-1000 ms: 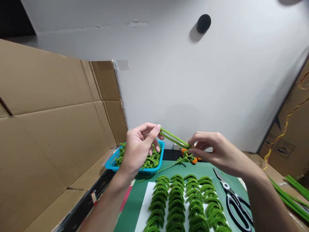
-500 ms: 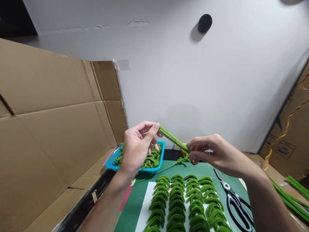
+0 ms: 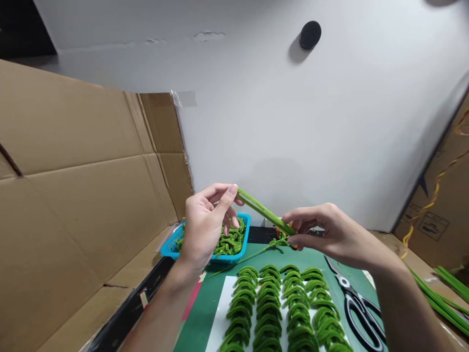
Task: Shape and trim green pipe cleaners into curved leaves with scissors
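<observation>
My left hand (image 3: 205,222) pinches one end of a folded green pipe cleaner (image 3: 261,209) between thumb and index finger. At the lower end, my right hand (image 3: 328,230) has its thumb and fingers closed on the same pipe cleaner, which slopes down to the right in the air. Below lies a white sheet (image 3: 219,313) bearing rows of curved green pipe cleaner pieces (image 3: 268,313). A twisted green stem (image 3: 252,255) with small leaf-like loops rests behind the sheet.
A blue basket (image 3: 244,244) with green pieces stands behind my left hand. Black-handled scissors (image 3: 353,298) lie right of the sheet on the green mat (image 3: 196,318). Loose green pipe cleaners (image 3: 439,303) lie at far right. Cardboard walls (image 3: 84,205) flank the left side.
My left hand has shifted slightly left with its end of the pipe cleaner. The lower end now shows a little more by my right fingertips. Things on the mat look unchanged.
</observation>
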Demonstrator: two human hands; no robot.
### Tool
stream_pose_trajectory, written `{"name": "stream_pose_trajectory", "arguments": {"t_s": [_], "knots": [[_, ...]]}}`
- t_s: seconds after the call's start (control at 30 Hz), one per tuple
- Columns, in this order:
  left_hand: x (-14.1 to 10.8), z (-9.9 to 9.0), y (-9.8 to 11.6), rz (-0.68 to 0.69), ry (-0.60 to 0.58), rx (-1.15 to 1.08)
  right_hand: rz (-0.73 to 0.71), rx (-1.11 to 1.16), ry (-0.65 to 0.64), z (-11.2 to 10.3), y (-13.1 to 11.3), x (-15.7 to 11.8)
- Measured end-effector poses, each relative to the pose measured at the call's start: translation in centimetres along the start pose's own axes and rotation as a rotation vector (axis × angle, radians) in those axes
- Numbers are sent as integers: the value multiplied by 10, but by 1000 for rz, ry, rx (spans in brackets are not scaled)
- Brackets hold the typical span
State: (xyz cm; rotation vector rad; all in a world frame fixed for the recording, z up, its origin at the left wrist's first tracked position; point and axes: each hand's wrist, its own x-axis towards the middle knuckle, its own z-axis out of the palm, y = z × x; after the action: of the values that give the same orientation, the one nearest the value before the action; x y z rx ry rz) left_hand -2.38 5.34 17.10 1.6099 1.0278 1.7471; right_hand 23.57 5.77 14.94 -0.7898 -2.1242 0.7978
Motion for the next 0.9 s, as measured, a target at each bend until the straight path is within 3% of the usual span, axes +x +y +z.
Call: {"name": "stream_pose_trajectory", "arguments": {"t_s": [0.27, 0.5, 0.6, 0.73, 0.9], "knots": [[0, 0, 2, -9, 53, -27, 30, -20, -3, -1, -3, 0], [2, -2, 3, 6, 71, -35, 66, -135, -133, -3, -6, 3], [2, -2, 3, -4, 64, -18, 93, -189, -115, -2, -2, 3], [2, -1, 0, -16, 21, 59, 80, -151, -48, -1, 0, 2], [0, 3, -3, -50, -158, 157, -44, -148, 30, 6, -5, 6]]}}
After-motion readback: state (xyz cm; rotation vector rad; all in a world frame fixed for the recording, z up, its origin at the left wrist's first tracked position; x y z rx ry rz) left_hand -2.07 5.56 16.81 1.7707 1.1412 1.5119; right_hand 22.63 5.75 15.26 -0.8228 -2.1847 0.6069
